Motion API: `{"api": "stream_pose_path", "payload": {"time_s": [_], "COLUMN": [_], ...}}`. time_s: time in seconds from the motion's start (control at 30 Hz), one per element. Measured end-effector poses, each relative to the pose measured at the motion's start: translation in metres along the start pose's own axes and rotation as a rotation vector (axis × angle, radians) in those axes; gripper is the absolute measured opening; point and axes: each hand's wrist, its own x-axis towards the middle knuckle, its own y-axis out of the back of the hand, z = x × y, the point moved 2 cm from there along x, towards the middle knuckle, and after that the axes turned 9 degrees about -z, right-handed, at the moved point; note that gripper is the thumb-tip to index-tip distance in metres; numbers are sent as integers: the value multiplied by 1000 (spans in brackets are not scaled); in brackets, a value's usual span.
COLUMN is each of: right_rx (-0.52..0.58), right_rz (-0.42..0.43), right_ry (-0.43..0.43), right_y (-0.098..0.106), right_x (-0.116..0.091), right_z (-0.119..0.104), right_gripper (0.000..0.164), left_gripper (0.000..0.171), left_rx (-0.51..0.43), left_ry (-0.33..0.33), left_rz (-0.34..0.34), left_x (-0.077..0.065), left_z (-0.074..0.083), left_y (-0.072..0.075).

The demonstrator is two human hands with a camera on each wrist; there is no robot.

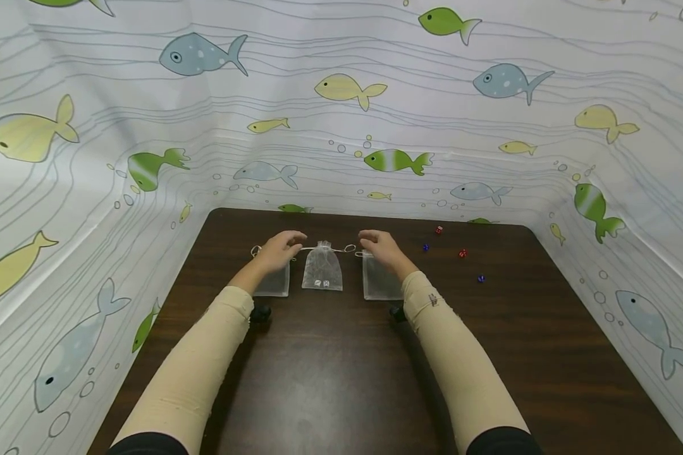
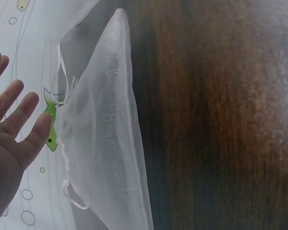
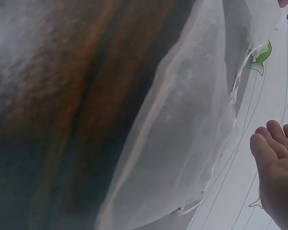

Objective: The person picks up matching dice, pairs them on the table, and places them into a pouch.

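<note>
A sheer white drawstring pouch (image 1: 322, 264) lies in the middle, its neck gathered and its cords spread to both sides; two white dice (image 1: 321, 283) show through the mesh. My left hand (image 1: 277, 251) hovers above a flat left pouch (image 1: 274, 285), near the middle pouch's left cord. In the left wrist view its fingers (image 2: 25, 110) are spread and hold nothing. Over the flat right pouch (image 1: 381, 285) is my right hand (image 1: 382, 249), near the right cord loop (image 1: 350, 248). The right wrist view shows its fingers (image 3: 278, 141) loosely bent, with nothing in them.
Right of the pouches, red dice (image 1: 463, 253) and blue dice (image 1: 480, 278) lie scattered on the dark wooden table (image 1: 319, 379). A white sheet printed with fish (image 1: 296, 139) stands behind the table and along its sides.
</note>
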Motion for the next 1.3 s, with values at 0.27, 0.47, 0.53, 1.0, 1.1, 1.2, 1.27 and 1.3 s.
{"api": "stream_pose_path", "payload": {"time_s": [0.27,0.47,0.53,1.0,1.1,1.2,1.27,1.3], "right_rx": [-12,2,8,88,132,173,204,221], "right_rz": [-2,-1,-2,58,89,119,135,145], "right_ry": [-16,-11,-8,18,18,28,37,39], "right_y": [4,5,5,13,17,22,25,27], "right_x": [-2,-1,-1,-7,-10,-13,-15,-17], "right_z": [8,13,14,25,27,28,30,32], "right_gripper": [42,40,39,38,37,37,37,37], "left_gripper": [39,36,35,33,31,31,32,32], "left_rx": [-6,76,99,211,244,269,281,279], "left_ry": [-35,-66,-77,-69,-90,-80,-65,-54], "left_rz": [-16,-11,-3,13,41,56,54,49], "left_x": [0,-1,-2,1,3,6,11,13], "left_z": [5,4,3,13,20,26,28,29], "left_y": [-7,-9,-9,-18,-20,-23,-25,-27]}}
